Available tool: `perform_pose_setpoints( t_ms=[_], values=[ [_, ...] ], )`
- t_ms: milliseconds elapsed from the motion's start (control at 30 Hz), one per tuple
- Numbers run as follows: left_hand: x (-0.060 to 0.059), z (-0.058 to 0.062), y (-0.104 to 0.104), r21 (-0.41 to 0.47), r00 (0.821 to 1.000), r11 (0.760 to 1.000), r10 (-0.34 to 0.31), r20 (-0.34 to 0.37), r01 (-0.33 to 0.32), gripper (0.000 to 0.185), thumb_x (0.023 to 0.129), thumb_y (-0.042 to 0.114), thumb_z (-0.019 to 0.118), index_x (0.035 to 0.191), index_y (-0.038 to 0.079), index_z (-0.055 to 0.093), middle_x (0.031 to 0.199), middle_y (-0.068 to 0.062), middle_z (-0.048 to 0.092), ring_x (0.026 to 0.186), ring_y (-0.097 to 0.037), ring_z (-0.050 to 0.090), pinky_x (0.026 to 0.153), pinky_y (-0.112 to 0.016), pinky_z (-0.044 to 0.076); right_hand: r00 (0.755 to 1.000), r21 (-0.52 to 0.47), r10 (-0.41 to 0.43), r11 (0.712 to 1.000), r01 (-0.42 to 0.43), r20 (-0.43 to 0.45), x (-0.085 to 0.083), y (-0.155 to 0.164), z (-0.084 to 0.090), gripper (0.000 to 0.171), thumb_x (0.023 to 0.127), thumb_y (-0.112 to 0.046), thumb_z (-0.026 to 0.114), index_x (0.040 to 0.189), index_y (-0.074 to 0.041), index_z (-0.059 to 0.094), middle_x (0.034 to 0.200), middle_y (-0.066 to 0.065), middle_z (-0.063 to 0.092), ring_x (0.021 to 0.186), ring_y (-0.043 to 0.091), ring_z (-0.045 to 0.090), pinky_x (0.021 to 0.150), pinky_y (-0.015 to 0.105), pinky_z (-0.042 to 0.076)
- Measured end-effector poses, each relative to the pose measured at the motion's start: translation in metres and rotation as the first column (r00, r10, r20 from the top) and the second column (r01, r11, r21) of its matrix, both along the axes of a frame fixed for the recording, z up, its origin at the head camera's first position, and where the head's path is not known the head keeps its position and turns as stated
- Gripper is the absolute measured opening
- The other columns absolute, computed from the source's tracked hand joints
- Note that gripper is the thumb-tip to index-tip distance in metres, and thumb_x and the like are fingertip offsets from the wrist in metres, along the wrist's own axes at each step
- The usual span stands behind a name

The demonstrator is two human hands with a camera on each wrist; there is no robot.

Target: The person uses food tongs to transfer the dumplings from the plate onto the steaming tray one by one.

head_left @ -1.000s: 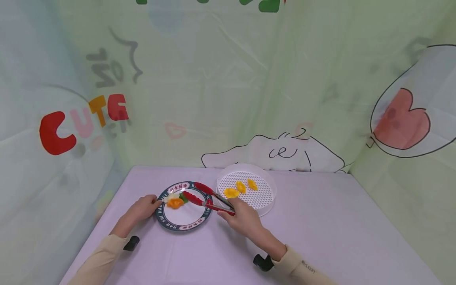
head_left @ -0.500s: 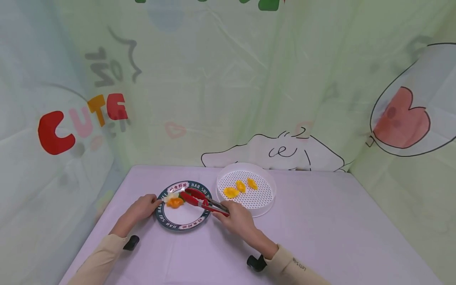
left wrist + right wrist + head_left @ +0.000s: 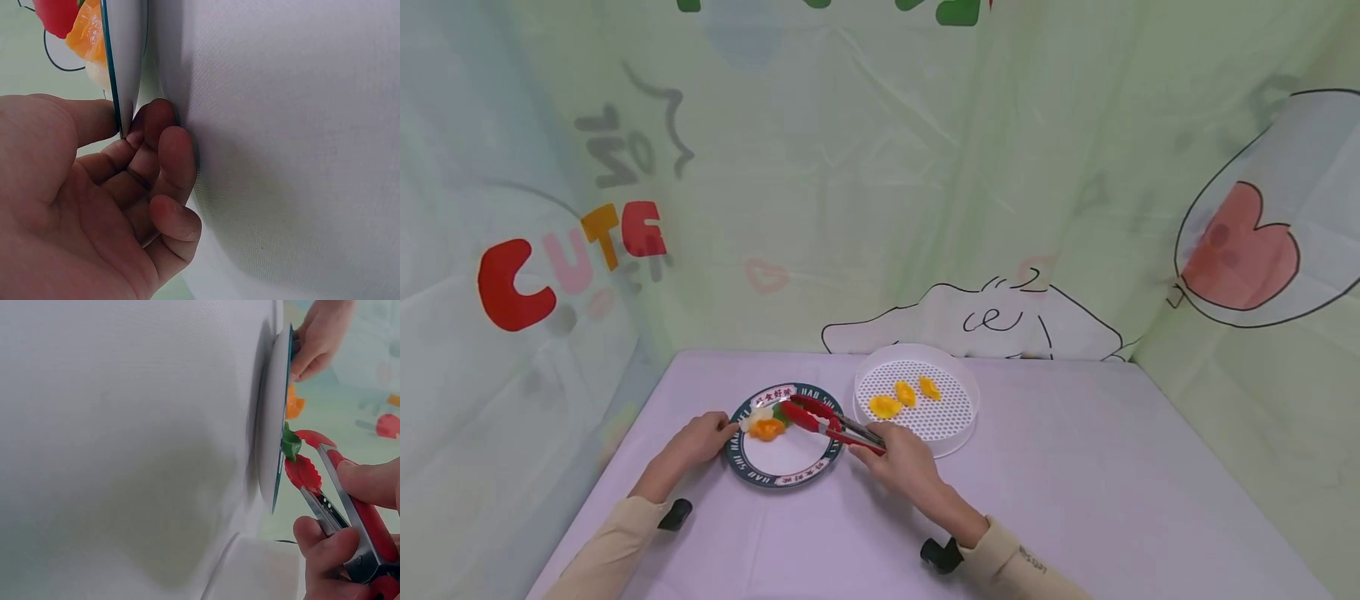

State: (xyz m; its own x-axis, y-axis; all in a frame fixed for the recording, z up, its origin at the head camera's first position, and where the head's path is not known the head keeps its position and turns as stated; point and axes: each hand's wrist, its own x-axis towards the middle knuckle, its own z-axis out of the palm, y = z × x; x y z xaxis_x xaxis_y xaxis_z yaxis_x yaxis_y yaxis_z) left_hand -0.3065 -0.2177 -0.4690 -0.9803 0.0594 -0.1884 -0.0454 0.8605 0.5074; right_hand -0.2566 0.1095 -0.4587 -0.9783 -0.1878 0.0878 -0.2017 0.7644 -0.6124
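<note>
At the left of the head view, my left hand (image 3: 698,437) pinches the rim of a round plate (image 3: 782,460) with a dark patterned border. Its thumb lies over the rim and the fingers curl beneath, as the left wrist view shows. On the plate lie an orange toy dumpling (image 3: 767,430), a white one (image 3: 760,415) and a green one (image 3: 290,443). My right hand (image 3: 906,467) grips metal tongs (image 3: 359,519) with red tips and handles. The red tips stand on either side of the green dumpling, close against it.
Behind my right hand stands a round white steamer tray (image 3: 967,408) with a perforated bottom. Three yellow toy dumplings (image 3: 906,393) lie in it. A pale lilac cloth (image 3: 1075,483) covers the table, and printed curtains (image 3: 880,183) surround it on the back and sides.
The tongs' tips have drawn closer together around the green dumpling, and my right hand has moved slightly left. My left hand has stayed at the plate's rim.
</note>
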Motion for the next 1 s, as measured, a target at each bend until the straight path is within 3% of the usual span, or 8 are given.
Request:
perform_pose_setpoints(
  t_ms=[267,567,733,867,1000],
  values=[
    [-0.002,-0.003,-0.003,0.009,1.000,1.000,-0.003,-0.009,0.003,0.024,0.103,0.021,0.054,0.100,-0.002,0.061,0.080,-0.008,0.056,0.076,-0.019,0.053,0.065,-0.028,0.043,0.998,0.009,-0.038,0.999,0.038,-0.054,0.002,0.005,0.007,0.042,0.088,-0.037,0.076,0.122,-0.012,0.070,0.088,-0.001,0.064,0.068,0.014,0.050,0.052,0.024,0.042],
    [-0.005,-0.009,-0.006,0.012,1.000,1.000,0.004,-0.005,-0.004,0.024,0.103,0.022,0.055,0.099,0.000,0.062,0.080,-0.008,0.057,0.075,-0.019,0.053,0.065,-0.028,0.043,0.991,0.008,-0.109,0.994,0.110,-0.077,0.000,0.016,0.014,0.046,0.087,-0.038,0.077,0.122,-0.009,0.070,0.103,0.005,0.071,0.082,0.017,0.055,0.064,0.025,0.048],
    [-0.006,-0.009,-0.005,0.009,1.000,1.000,0.001,-0.006,-0.001,0.024,0.103,0.022,0.055,0.100,-0.001,0.061,0.080,-0.008,0.056,0.076,-0.020,0.053,0.065,-0.028,0.043,0.984,-0.001,-0.168,0.986,0.169,-0.063,-0.008,0.034,0.025,0.051,0.088,-0.038,0.075,0.127,-0.006,0.067,0.115,0.011,0.071,0.092,0.022,0.059,0.069,0.029,0.054],
    [-0.006,-0.010,-0.006,0.008,1.000,1.000,-0.002,-0.006,0.002,0.024,0.103,0.022,0.055,0.101,-0.001,0.061,0.080,-0.008,0.056,0.076,-0.020,0.053,0.065,-0.028,0.043,0.977,0.018,-0.209,0.978,0.210,-0.047,-0.014,0.058,0.034,0.057,0.091,-0.040,0.072,0.133,-0.003,0.062,0.126,0.016,0.067,0.102,0.028,0.062,0.079,0.038,0.057],
    [-0.008,-0.012,-0.007,0.014,1.000,1.000,-0.004,-0.007,0.005,0.025,0.103,0.022,0.055,0.102,-0.001,0.061,0.080,-0.008,0.056,0.076,-0.020,0.053,0.065,-0.028,0.043,0.969,0.057,-0.241,0.968,0.244,-0.046,-0.022,0.084,0.040,0.060,0.093,-0.040,0.069,0.136,0.001,0.058,0.127,0.021,0.065,0.100,0.031,0.061,0.078,0.038,0.057]
  ],
)
